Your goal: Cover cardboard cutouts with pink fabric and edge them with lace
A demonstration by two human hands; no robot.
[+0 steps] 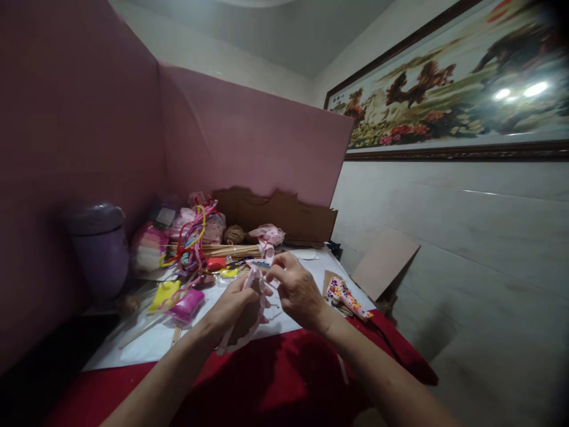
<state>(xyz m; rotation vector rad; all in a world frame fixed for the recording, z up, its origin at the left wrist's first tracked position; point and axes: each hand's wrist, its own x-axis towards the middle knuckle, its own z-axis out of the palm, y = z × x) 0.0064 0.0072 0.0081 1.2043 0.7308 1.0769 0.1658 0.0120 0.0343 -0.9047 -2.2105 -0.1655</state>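
Note:
My left hand [235,305] is wrapped round a piece of brown cardboard [246,323] with a pale, scalloped, folded-over edging. The piece is tilted up, its brown face partly hidden by my fingers. At its upper edge my right hand [296,287] is closed, thumb and fingers pinched close to the edging; what lies between the fingertips is too small to make out. Just beyond the hands lies a pink patterned wrap [267,234]. Right of my right hand rests a flower-patterned glue gun [349,299].
A white sheet [128,347] covers part of the red tablecloth [284,379]. Coloured pipe cleaners [193,231], thin wooden sticks [242,250], a twine ball [234,235], a yellow packet [164,295] and a magenta packet [187,305] lie left and behind. A purple lidded cup [100,255] stands left; pink panels [249,142] rise behind.

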